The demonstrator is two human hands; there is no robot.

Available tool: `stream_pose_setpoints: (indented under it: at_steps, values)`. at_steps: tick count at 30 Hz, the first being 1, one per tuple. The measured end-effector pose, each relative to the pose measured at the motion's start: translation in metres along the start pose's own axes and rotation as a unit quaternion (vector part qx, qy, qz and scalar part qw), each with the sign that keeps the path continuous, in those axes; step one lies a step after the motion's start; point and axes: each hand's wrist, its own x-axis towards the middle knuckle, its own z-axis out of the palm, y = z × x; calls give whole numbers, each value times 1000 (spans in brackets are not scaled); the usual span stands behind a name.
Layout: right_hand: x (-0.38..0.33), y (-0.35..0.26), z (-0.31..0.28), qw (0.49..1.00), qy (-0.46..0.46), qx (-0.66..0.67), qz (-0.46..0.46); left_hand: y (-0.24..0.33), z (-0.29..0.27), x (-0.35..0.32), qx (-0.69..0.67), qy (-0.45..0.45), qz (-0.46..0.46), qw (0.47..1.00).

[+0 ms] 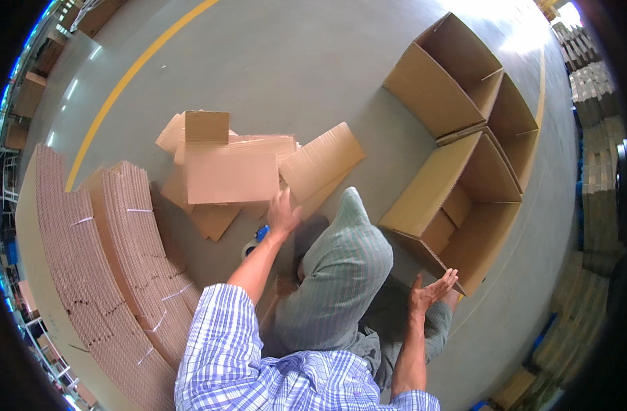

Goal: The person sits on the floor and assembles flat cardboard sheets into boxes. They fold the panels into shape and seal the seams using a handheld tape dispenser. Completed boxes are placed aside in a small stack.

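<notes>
My left hand reaches out with fingers spread toward a flattened cardboard box lying on the floor ahead, close to its lower right corner; it holds nothing. My right hand is open, fingers apart, next to the lower edge of an assembled open cardboard box at my right. My knee in grey trousers rises between the two hands. A tape roll with a blue dispenser lies on the floor just under my left forearm.
Bundled stacks of flat cardboard fill the left side. Two more open boxes stand beyond the near one at upper right. More cardboard stacks line the right edge. A yellow line crosses the grey floor.
</notes>
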Motion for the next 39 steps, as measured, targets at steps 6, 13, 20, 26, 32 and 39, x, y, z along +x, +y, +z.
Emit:
stream_pose_setpoints:
  at_steps: [6,13,20,26,32,39]
  values:
    - [0,-2,-3,1000,-9,5,4,26,23,96,197,-172,-57,964]
    - [6,-9,-5,999,-7,19,44,26,34,112,296,-144,-57,943]
    - [7,-11,-3,996,10,52,68,22,22,118,193,-71,-29,978]
    - [7,-11,-9,989,23,112,89,58,-27,130,-333,-65,-112,934]
    - [6,-1,-17,964,76,221,129,218,-107,110,-514,-165,44,841]
    - [-32,15,-10,866,21,414,281,377,-88,35,-409,-394,22,823]
